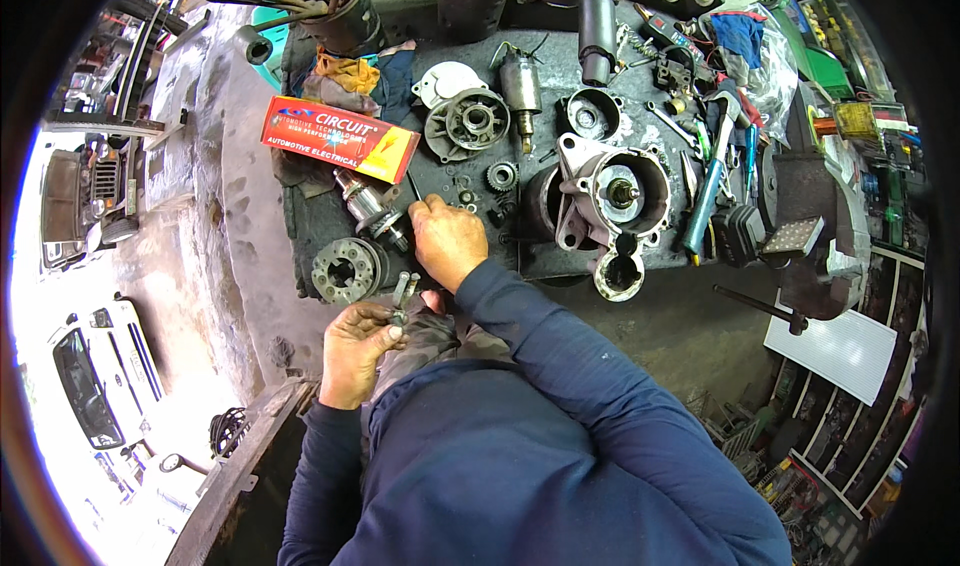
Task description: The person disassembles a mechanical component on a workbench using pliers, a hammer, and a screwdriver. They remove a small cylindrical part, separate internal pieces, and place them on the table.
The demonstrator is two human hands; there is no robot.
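My left hand (352,350) is closed at the bench's near edge, pinching a small forked metal piece (403,288) between thumb and fingers. Over the bench edge, my right hand (449,240) is closed around a thin dark rod (414,185), whose far end points away from me; its kind is not clear. Just left of that hand lies a shiny shaft with a gear end (368,206). Closer to me rests a round metal piece with holes around its rim (346,270). A small gear (502,175) and several washers (466,194) lie beyond my right hand.
A red cardboard box (340,138) lies far left. Right of centre stands a large cast housing (622,196), near a round end cover (468,124) and a metal cylinder (521,86). A blue-handled hammer (706,201) and a vise (812,226) are at the right.
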